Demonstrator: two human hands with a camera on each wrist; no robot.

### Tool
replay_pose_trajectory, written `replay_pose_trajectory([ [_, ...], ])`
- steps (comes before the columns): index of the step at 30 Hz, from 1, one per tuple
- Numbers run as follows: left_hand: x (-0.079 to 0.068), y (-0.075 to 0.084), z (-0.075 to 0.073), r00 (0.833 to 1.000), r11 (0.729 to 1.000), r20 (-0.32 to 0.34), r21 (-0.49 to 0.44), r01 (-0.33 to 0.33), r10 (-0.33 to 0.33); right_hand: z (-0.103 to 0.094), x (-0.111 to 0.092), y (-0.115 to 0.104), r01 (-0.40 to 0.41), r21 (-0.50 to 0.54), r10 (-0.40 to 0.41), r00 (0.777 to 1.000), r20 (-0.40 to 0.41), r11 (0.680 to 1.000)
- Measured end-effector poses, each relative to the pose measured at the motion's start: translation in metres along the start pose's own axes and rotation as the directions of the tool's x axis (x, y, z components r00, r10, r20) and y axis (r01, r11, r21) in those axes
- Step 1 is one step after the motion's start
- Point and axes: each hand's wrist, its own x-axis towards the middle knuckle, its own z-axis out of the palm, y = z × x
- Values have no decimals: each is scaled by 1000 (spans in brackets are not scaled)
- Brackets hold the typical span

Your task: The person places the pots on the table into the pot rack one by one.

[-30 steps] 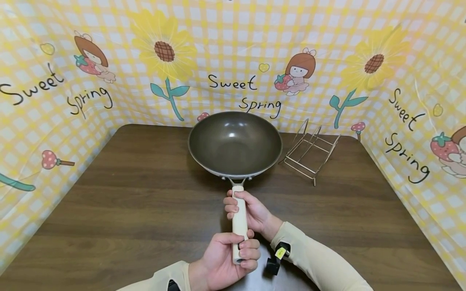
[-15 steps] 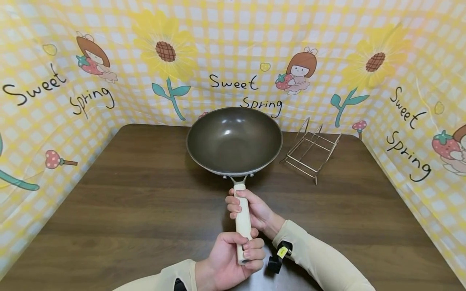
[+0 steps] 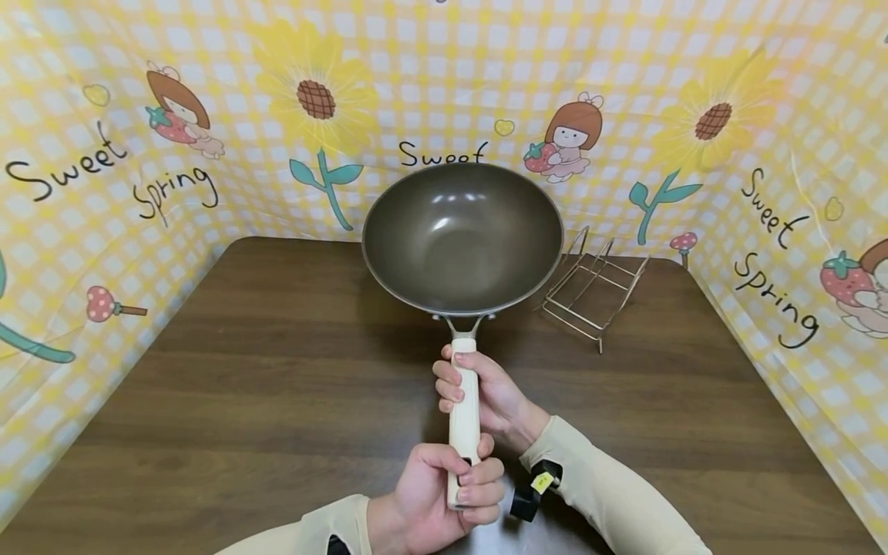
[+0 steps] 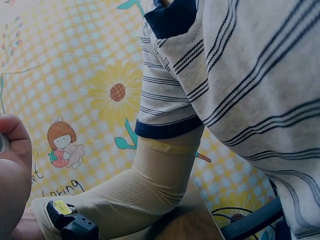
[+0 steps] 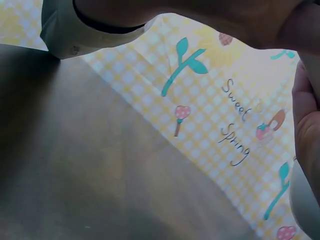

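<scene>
Both hands hold a wok point(image 3: 463, 239) by its long cream handle point(image 3: 465, 412). Its dark, shiny inside is tilted towards me, and its far rim overlaps the patterned cloth. Nothing lies in the bowl. Up near the metal bracket, my right hand point(image 3: 489, 389) wraps its fingers around the handle. My left hand point(image 3: 444, 489) grips the lower end, thumb laid across the front and fingers curled around from the right. In the left wrist view, part of a hand point(image 4: 15, 175) shows at the left edge, curled around the pale handle end.
A thin metal wire rack point(image 3: 593, 289) stands at the back right of the brown wooden table point(image 3: 208, 401), just right of the wok. Yellow checked cloth point(image 3: 430, 92) with printed sunflowers encloses the back and both sides. A small black camera point(image 3: 525, 502) hangs from the right sleeve.
The wok's bowl has risen and shifted slightly right, tipping further so more of its inside faces me. Both hands have kept their grip on the handle. The rack has stayed put.
</scene>
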Motion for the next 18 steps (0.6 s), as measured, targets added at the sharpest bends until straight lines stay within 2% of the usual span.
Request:
replay_pose_trajectory([
  [7,4,-3,1,998,1000,58,25,7,-8,9,-1,-10,42,-109,-39,999,29,993],
  [12,10,-2,2,993,999,114,14,37,-39,16,-1,-20,73,-186,-65,997,45,980],
  [15,14,0,3,985,998,162,11,61,-62,21,-1,-26,91,-232,-81,995,53,968],
  [18,19,2,4,968,997,239,3,82,-80,25,0,-32,123,-261,-109,992,70,957],
])
